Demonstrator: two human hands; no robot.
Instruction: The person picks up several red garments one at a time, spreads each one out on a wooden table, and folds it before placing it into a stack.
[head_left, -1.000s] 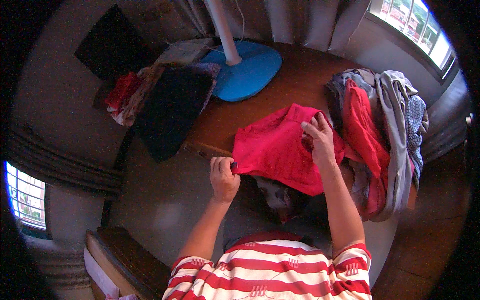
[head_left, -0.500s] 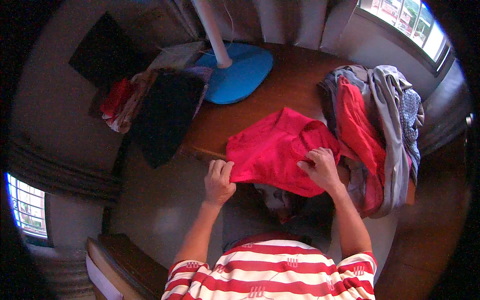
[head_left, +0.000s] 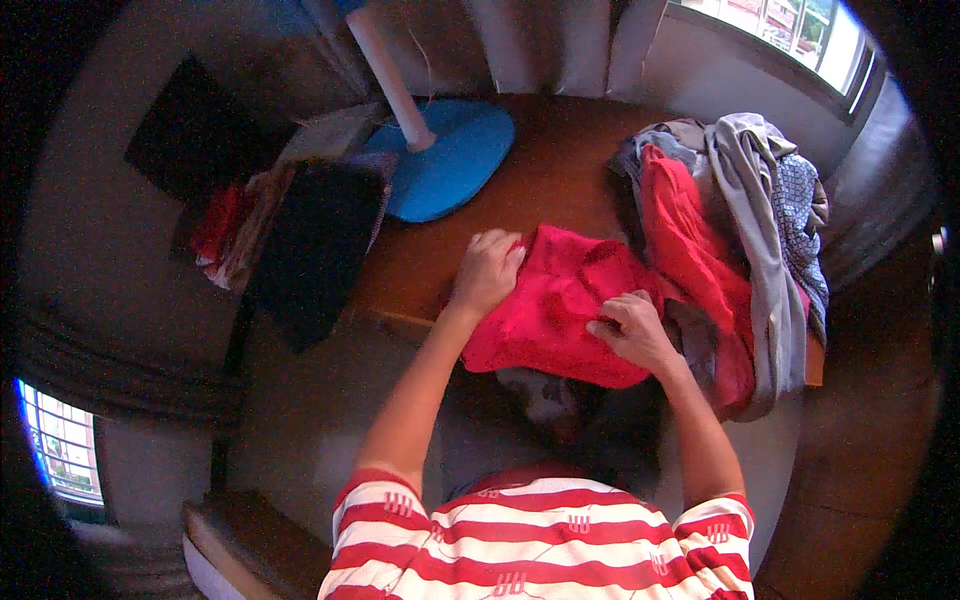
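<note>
A bright pinkish-red cloth garment (head_left: 565,300) lies at the near edge of the wooden table (head_left: 560,165), its front part hanging over that edge. What kind of garment it is, I cannot tell. My left hand (head_left: 490,268) is at its far left corner, fingers closed on the fabric. At the garment's right side my right hand (head_left: 632,328) pinches the cloth between thumb and fingers. Just to the right rises a heap of clothes (head_left: 765,200), with a red garment (head_left: 695,245) on its near left side.
Toward the back left of the table stands a blue base (head_left: 450,165) with a white pole (head_left: 385,80). Dark cloth (head_left: 315,250) hangs over the table's left side, beside red and tan clothes (head_left: 220,225). A brown padded seat (head_left: 260,535) sits at lower left. Curtains (head_left: 560,45) hang behind.
My left hand has moved up and right, from the garment's near left corner to its far left one. The cloth's left side has drawn in. My right hand has barely moved on it.
</note>
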